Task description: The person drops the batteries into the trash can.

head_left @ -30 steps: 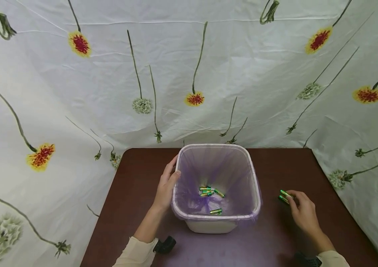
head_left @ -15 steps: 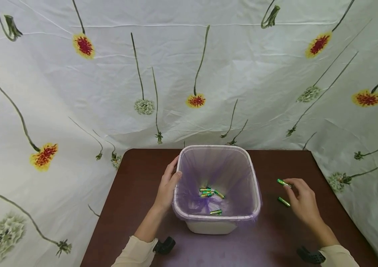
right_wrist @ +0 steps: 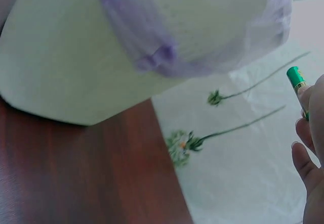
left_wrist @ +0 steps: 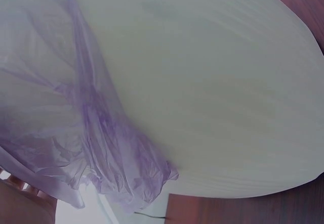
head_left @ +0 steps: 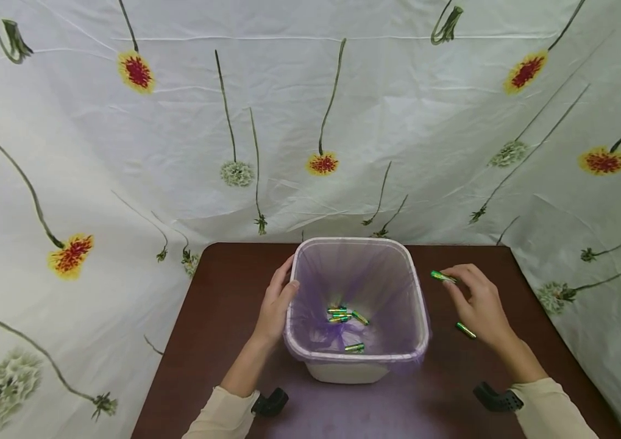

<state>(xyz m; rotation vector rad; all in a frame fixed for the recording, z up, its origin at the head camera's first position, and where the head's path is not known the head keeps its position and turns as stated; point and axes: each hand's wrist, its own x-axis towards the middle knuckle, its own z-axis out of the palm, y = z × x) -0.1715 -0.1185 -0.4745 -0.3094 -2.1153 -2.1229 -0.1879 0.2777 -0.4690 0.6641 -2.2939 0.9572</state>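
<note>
My left hand (head_left: 273,308) grips the left rim of a pale plastic bin (head_left: 345,373), its thumb over the edge and its fingers along the outside. A thin purple bag (head_left: 392,292) lines the bin and folds over the rim; in the left wrist view the bag (left_wrist: 116,148) hangs down the outer wall. Several green-and-gold batteries (head_left: 337,315) lie at the bottom. To the right of the bin, my right hand (head_left: 480,305) pinches one battery (head_left: 442,276) between thumb and fingertips, held above the table. Another battery (head_left: 465,330) lies on the table below that hand.
The bin stands on a dark reddish-brown table (head_left: 222,280). Behind and beside the table hangs a white cloth (head_left: 178,140) printed with flowers. Black camera mounts (head_left: 270,402) are worn on both wrists.
My right hand has picked one battery off the table from beside the other and carried it up, away and left toward the bin. My left hand stays on the rim.
</note>
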